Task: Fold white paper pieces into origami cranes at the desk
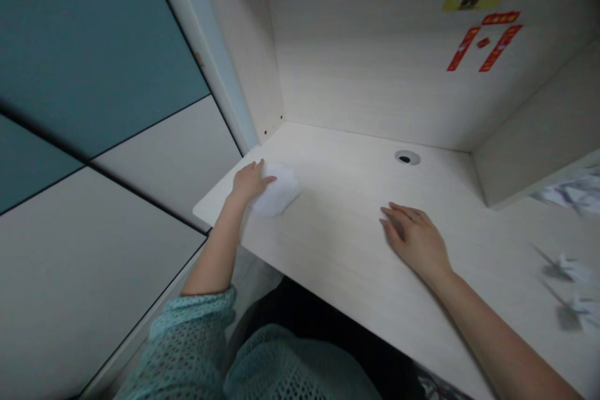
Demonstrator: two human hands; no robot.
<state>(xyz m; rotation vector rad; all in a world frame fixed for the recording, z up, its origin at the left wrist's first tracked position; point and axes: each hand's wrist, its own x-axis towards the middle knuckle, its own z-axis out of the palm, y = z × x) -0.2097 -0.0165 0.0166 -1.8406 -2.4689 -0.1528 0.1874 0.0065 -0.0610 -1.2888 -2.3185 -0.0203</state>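
Observation:
At the left end of the white desk, my left hand (248, 182) lies over the left side of some white paper (279, 192). Its thumb stretches across the top of the paper, apart from the fingers, some of which are hidden. The paper rests on the desk near the front edge; whether it is one sheet or several I cannot tell. My right hand (417, 240) rests on the desk farther right, fingers loosely bent and thumb a little apart from them. Nothing shows between them.
Two white paper pieces with thin sticks (574, 270) lie blurred at the right. Crumpled white paper (579, 192) sits by the right partition (539, 125). A round cable hole (407, 157) is set near the back panel. Teal and white door panels (94, 44) stand left.

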